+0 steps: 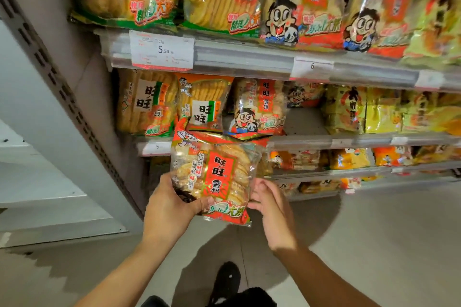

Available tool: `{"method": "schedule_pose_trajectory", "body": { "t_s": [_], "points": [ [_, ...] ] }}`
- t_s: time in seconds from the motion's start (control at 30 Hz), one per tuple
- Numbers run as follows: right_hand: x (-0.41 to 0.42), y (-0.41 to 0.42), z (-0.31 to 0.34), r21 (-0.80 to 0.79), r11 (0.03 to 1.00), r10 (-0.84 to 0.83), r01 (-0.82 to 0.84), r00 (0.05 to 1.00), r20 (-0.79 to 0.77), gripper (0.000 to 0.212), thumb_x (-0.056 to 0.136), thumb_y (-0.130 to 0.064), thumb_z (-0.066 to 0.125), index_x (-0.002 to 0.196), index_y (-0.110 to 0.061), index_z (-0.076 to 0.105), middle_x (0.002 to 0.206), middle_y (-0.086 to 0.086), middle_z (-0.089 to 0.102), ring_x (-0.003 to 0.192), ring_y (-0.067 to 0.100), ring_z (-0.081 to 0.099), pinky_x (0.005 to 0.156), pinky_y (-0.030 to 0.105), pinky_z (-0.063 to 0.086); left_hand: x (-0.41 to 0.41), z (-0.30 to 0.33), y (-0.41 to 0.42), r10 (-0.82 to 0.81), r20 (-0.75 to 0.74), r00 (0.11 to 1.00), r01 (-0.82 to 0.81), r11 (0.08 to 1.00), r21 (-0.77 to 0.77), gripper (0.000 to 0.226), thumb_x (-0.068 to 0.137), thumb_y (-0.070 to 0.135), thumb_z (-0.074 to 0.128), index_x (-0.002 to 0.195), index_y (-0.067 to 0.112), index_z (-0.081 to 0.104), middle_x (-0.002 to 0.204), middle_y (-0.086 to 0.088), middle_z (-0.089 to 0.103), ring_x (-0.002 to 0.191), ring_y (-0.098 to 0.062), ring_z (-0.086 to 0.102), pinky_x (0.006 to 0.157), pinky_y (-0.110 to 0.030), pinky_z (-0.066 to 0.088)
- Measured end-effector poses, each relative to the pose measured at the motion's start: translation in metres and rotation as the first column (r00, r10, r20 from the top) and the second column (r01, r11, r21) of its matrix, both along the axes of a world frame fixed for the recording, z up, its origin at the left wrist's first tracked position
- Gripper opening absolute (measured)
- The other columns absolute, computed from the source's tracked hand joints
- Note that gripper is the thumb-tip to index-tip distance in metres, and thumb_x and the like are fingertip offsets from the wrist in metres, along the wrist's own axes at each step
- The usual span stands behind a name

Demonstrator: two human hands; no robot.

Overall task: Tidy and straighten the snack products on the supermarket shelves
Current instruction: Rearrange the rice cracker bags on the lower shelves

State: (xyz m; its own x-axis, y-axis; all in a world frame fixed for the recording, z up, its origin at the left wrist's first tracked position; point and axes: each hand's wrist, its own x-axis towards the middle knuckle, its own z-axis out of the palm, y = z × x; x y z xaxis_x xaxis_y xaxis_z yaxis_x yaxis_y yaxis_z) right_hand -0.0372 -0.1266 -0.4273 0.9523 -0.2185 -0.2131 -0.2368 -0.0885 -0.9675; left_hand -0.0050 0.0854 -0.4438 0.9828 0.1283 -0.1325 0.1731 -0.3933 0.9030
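Near the middle of the view, in front of the shelving, the left hand (172, 203) is gripping a red rice-cracker bag (214, 177) by its lower left corner, thumb lying across the front and fingers curled behind. That bag is being held upright in the air, its top edge overlapping the price rail of the second shelf (324, 141). To the right, the right hand (270, 203) is hovering just beside the bag's right edge with fingers loosely spread and holding nothing; whether the fingertips are touching the wrapper cannot be told.

Farther back on the second shelf, yellow cracker bags (146, 103) are standing at the left, one orange-topped bag (202, 102) is leaning beside them, and a cartoon-face bag (259, 107) is sitting to its right, with a bare gap of shelf beyond it. Higher up, the top shelf (237, 55) is carrying larger bags in a row, and a white price tag (162, 50) reading 5.50 is hanging on its rail. Lower shelves at the right are holding smaller packets, blurred. Nearest, a black shoe (224, 281) is standing on the pale floor (374, 244).
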Motion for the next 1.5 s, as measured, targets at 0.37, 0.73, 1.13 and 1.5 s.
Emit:
{"method": "schedule_pose_trajectory", "body": {
  "t_s": [0.37, 0.73, 1.13, 1.5],
  "points": [
    [0.020, -0.137, -0.004, -0.080, 0.993, -0.082, 0.088, 0.994, 0.074, 0.032, 0.078, -0.027, 0.079, 0.105, -0.035, 0.063, 0.106, -0.008, 0.071, 0.104, 0.014, 0.066, 0.087, 0.036, 0.055, 0.031, 0.002, -0.144, -0.213, 0.080, 0.974, 0.207, 0.976, 0.074, 0.086, 0.062, 0.044, 0.088, 0.124, 0.040, 0.029, 0.096, 0.033, 0.054, 0.087, 0.003, 0.057, 0.068, -0.014, 0.042],
    [0.130, -0.304, 0.016, -0.137, 0.991, 0.014, -0.003, 0.997, 0.079, 0.033, 0.083, -0.019, 0.075, 0.114, -0.024, 0.064, 0.107, -0.018, 0.065, 0.102, -0.004, 0.060, 0.083, 0.007, 0.045, 0.099, 0.024, -0.296, -0.134, 0.086, 0.987, 0.112, 0.968, 0.224, 0.058, 0.075, 0.029, 0.083, 0.099, 0.052, 0.036, 0.094, 0.024, 0.053, 0.083, 0.013, 0.053, 0.060, -0.007, 0.037],
    [0.249, -0.305, 0.036, -0.409, 0.911, 0.095, -0.049, 0.991, 0.093, 0.030, 0.088, -0.028, 0.069, 0.113, -0.011, 0.070, 0.124, -0.008, 0.064, 0.102, 0.011, 0.060, 0.086, 0.025, 0.046, 0.191, 0.056, -0.313, 0.001, 0.147, 0.989, -0.055, 0.930, 0.364, 0.053, 0.072, 0.030, 0.083, 0.113, 0.012, 0.054, 0.099, -0.001, 0.062, 0.089, -0.024, 0.059, 0.070, -0.027, 0.041],
    [0.249, -0.299, 0.018, -0.446, 0.895, 0.029, -0.026, 1.000, 0.000, 0.047, 0.091, -0.025, 0.067, 0.135, -0.013, 0.055, 0.128, 0.009, 0.064, 0.110, 0.018, 0.064, 0.087, 0.021, 0.048, 0.183, 0.041, -0.320, -0.094, 0.102, 0.990, 0.024, 0.842, 0.540, 0.067, 0.089, 0.028, 0.069, 0.142, 0.004, 0.036, 0.133, -0.021, 0.043, 0.117, -0.035, 0.046, 0.100, -0.039, 0.040]
  ]
}}
